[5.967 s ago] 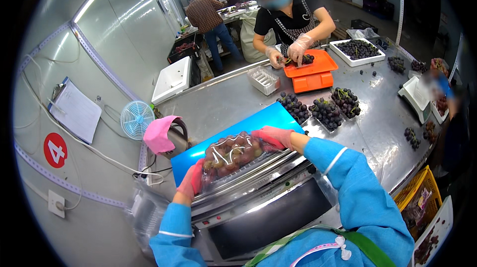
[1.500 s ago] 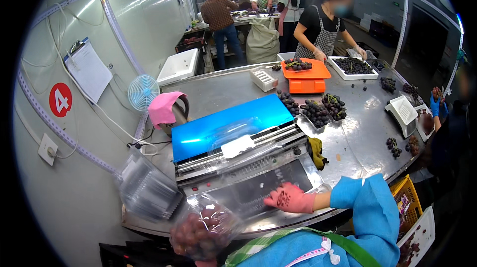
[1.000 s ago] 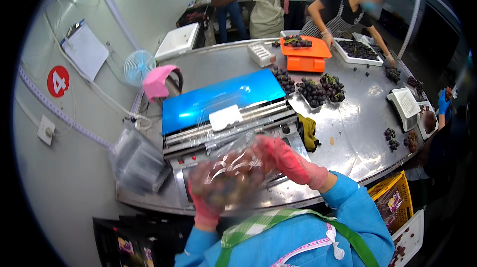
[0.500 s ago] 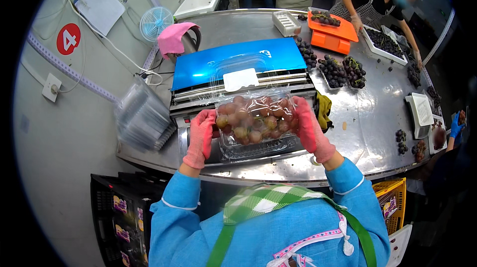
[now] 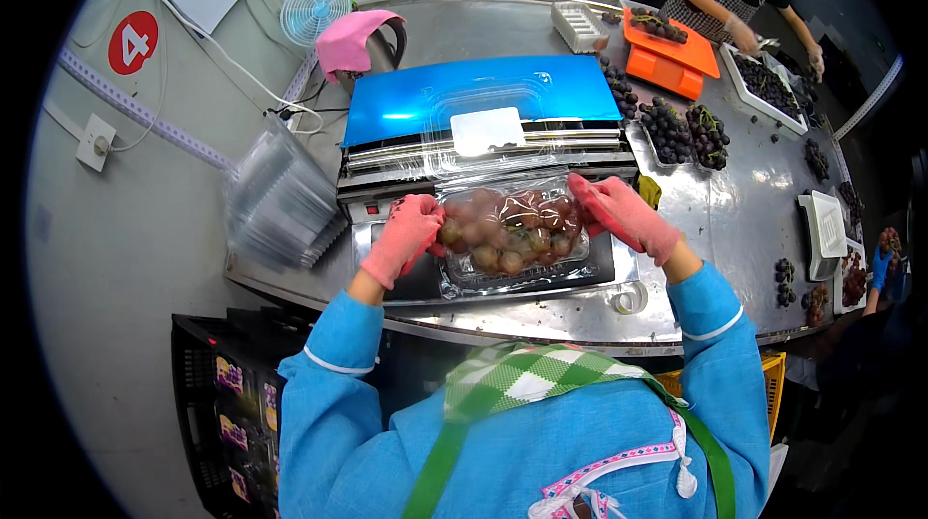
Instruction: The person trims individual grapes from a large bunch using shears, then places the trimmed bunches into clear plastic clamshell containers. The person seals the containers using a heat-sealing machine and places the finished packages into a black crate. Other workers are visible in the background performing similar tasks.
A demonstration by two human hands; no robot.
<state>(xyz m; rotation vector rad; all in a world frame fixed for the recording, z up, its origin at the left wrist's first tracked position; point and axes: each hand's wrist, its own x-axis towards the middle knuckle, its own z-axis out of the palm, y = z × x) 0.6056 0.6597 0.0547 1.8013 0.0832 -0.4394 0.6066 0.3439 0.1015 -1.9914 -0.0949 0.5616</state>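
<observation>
In front of me a clear plastic clamshell box (image 5: 464,277) holds red-green grapes (image 5: 512,229), and its clear lid stands raised at the far side with a white label (image 5: 487,131) on it. My left hand (image 5: 408,237), in a pink glove, is closed at the box's left edge. My right hand (image 5: 626,214), gloved alike, grips the far right corner, its fingers bent over the rim. Just behind and under the box is a sealing machine (image 5: 362,181) with a shiny blue cover (image 5: 396,113).
Stacked clear trays (image 5: 280,195) lean at the left. Dark grapes (image 5: 667,128) and an orange scale (image 5: 667,60) sit at the right. A co-worker's gloved hand (image 5: 742,36) is over a white tray (image 5: 735,79). A pink cloth (image 5: 353,41) covers a metal jug beside a fan (image 5: 314,12).
My hands and the grape box sit slightly lower over the machine's front, the right hand farther right and now higher on the box's corner. The view has shifted a little.
</observation>
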